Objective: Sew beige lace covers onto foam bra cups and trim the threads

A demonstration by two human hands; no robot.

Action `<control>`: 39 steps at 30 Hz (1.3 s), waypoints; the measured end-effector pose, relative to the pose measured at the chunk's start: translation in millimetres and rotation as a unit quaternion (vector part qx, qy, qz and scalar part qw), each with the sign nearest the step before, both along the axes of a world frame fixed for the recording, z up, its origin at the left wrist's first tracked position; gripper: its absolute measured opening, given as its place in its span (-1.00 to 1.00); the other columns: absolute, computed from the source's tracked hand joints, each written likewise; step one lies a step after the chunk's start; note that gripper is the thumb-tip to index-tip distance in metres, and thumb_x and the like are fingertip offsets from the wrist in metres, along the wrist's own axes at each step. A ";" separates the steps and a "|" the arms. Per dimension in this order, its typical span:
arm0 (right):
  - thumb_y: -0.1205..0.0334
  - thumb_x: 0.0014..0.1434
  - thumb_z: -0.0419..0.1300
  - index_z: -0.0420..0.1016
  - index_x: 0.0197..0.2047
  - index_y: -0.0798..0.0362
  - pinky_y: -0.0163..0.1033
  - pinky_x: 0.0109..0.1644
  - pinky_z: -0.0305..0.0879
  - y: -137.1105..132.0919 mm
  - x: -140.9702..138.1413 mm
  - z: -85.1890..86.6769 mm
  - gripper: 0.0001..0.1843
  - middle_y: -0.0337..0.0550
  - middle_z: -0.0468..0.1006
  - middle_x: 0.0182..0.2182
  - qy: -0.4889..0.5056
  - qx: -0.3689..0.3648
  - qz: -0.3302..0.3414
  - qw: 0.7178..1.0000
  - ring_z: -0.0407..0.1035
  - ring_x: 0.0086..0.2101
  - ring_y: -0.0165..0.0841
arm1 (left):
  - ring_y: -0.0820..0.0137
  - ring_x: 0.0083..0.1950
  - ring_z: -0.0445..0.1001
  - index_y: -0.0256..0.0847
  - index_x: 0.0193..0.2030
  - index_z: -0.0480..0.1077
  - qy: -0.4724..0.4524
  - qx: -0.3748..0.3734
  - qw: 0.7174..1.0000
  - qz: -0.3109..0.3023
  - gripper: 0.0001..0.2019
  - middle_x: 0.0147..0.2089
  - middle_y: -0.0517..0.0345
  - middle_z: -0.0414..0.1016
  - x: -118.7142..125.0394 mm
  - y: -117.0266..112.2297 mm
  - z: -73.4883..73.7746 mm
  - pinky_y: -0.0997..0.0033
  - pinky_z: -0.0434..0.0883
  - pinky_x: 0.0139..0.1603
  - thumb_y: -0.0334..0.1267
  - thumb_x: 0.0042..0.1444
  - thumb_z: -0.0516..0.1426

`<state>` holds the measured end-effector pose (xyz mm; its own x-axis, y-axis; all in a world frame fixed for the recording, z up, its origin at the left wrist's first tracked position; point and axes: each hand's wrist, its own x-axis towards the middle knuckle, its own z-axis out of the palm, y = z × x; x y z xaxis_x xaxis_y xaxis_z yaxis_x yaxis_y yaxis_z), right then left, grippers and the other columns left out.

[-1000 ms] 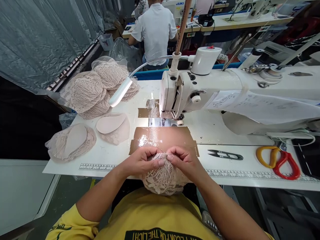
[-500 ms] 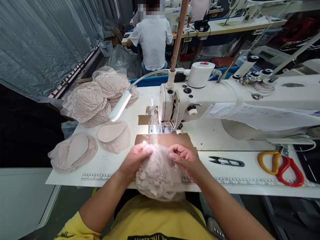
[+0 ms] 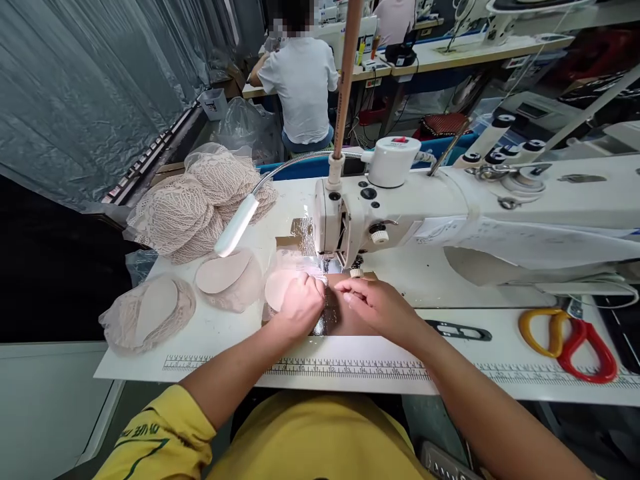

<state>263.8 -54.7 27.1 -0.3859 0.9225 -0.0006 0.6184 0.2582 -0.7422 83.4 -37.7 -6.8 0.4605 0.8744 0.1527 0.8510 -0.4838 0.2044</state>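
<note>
A pale lace cup (image 3: 283, 281) with a smooth oval piece on it lies left of the needle area of the white sewing machine (image 3: 345, 223). My left hand (image 3: 303, 305) is closed on its right edge, close in front of the presser foot. My right hand (image 3: 376, 308) rests over the brown covering (image 3: 345, 323), right of the left hand, fingers curled together. What its fingertips hold, if anything, is hidden. A lamp (image 3: 236, 227) on a bent neck lights the lace.
A heap of lace cups (image 3: 175, 213) sits back left, with two more pieces, one nearer (image 3: 150, 317) and one beside it (image 3: 227, 280). Thread snips (image 3: 460, 331) and red-and-yellow scissors (image 3: 567, 343) lie right. A printed ruler (image 3: 350, 368) runs along the front edge. A person (image 3: 305, 90) sits ahead.
The lace cup has gone from near my body forward to the machine's needle area and now lies flat. Both hands moved forward; the left now presses on its right edge.
</note>
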 end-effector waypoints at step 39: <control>0.48 0.19 -0.08 0.37 0.14 0.02 -0.20 -0.47 0.03 10.5 -33.9 -32.3 -0.50 -0.06 0.50 -0.13 -0.346 0.132 0.006 0.929 0.32 -0.39 -0.33 | 0.29 -0.18 0.40 -0.35 -0.13 0.44 -0.069 0.018 0.983 -0.168 -0.70 -0.05 -0.16 0.50 -27.3 39.8 -12.8 0.23 0.36 -0.14 -0.36 0.29 -0.11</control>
